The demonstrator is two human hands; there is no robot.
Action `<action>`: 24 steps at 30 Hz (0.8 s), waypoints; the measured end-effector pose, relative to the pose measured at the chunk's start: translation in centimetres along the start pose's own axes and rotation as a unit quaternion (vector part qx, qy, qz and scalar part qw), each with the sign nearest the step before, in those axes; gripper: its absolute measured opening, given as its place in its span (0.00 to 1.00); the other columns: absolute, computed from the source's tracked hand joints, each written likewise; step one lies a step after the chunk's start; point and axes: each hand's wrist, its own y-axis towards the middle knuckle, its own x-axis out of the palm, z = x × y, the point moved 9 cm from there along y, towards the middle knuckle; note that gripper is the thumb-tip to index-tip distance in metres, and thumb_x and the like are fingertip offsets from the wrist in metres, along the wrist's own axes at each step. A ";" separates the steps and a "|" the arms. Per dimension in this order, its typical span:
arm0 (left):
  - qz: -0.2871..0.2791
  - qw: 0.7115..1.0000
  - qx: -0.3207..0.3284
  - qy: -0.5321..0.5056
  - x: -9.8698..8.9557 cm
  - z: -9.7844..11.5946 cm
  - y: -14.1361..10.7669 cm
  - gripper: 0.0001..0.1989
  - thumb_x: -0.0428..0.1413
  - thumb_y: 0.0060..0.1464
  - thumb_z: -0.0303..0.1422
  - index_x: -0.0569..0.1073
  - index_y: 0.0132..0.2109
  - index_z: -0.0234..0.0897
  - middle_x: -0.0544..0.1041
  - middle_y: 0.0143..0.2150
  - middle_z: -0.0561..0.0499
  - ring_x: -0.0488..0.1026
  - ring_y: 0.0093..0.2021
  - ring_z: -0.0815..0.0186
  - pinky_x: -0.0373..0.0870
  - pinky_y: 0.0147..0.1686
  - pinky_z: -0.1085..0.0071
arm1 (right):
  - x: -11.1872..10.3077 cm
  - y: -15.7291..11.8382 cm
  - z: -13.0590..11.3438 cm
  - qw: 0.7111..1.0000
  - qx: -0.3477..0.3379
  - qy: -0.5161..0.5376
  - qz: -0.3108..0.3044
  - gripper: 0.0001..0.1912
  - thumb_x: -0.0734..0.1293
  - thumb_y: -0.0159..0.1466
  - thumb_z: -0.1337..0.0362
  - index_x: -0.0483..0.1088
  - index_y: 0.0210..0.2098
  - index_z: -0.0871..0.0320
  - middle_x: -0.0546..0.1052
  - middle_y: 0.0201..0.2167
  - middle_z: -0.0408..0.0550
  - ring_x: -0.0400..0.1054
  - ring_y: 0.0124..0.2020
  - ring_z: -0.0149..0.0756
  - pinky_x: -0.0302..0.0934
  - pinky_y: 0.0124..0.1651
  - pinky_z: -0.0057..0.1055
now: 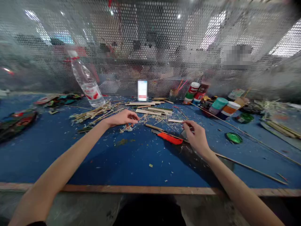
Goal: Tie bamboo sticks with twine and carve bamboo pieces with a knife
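My left hand (124, 118) is over wood shavings (126, 129) left of centre, its fingers curled and pressed together; whatever it may hold is too small to name. At centre right, my right hand (194, 135) pinches the right end of a short pale strip (175, 121). A red-handled knife (171, 138) lies on the blue table just left of my right hand, beside a thin brown stick (154, 127). Behind and between the hands are flat bamboo strips (154, 111) and scattered shavings. A bundle of thin sticks (98, 113) lies behind my left forearm.
A tilted water bottle (88, 83) stands at back left, near a mesh screen (150, 40). A lit phone (142, 90) stands at the back. Paint bottles (218, 105) and a green paint lid (233, 137) are at right. Long thin rods (251, 169) cross the right side.
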 end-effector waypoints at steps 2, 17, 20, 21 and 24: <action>-0.001 1.000 0.000 -0.001 0.0 0.0 0.0 0.22 0.63 0.54 0.48 0.77 0.47 0.35 0.78 0.44 0.41 0.76 0.38 0.59 0.75 0.31 0.67 | -0.3 0.0 -0.1 1.000 -0.009 -0.004 0.010 0.17 0.61 0.65 0.52 0.74 0.42 0.58 0.81 0.33 0.53 0.74 0.33 0.42 0.67 0.35 0.36; -0.081 0.993 0.061 0.061 5.6 4.3 -0.9 0.16 0.58 0.58 0.42 0.77 0.45 0.33 0.79 0.37 0.46 0.74 0.33 0.65 0.68 0.30 0.73 | 3.4 -1.6 -2.2 0.966 -0.003 0.202 -0.164 0.21 0.68 0.64 0.48 0.72 0.47 0.57 0.84 0.35 0.52 0.79 0.39 0.42 0.73 0.42 0.38; -0.090 0.990 0.076 0.080 6.4 4.9 -1.3 0.14 0.56 0.60 0.40 0.77 0.45 0.33 0.80 0.38 0.46 0.73 0.33 0.65 0.66 0.31 0.74 | 3.8 -1.9 -2.3 0.959 -0.001 0.213 -0.188 0.20 0.69 0.64 0.49 0.73 0.47 0.57 0.84 0.35 0.51 0.80 0.39 0.42 0.73 0.43 0.38; -0.093 0.989 0.078 0.082 6.6 4.9 -1.4 0.13 0.56 0.60 0.39 0.77 0.45 0.33 0.80 0.38 0.46 0.73 0.33 0.66 0.66 0.31 0.74 | 3.9 -1.9 -2.3 0.958 -0.003 0.212 -0.191 0.20 0.69 0.63 0.49 0.73 0.46 0.58 0.84 0.35 0.52 0.80 0.39 0.42 0.73 0.44 0.38; -0.103 0.988 0.082 0.083 7.0 4.5 -1.2 0.13 0.56 0.61 0.38 0.77 0.45 0.33 0.80 0.38 0.46 0.73 0.33 0.66 0.67 0.32 0.74 | 4.0 -2.1 -2.6 0.960 -0.007 0.210 -0.186 0.19 0.70 0.63 0.49 0.75 0.43 0.58 0.84 0.35 0.53 0.80 0.39 0.43 0.74 0.44 0.39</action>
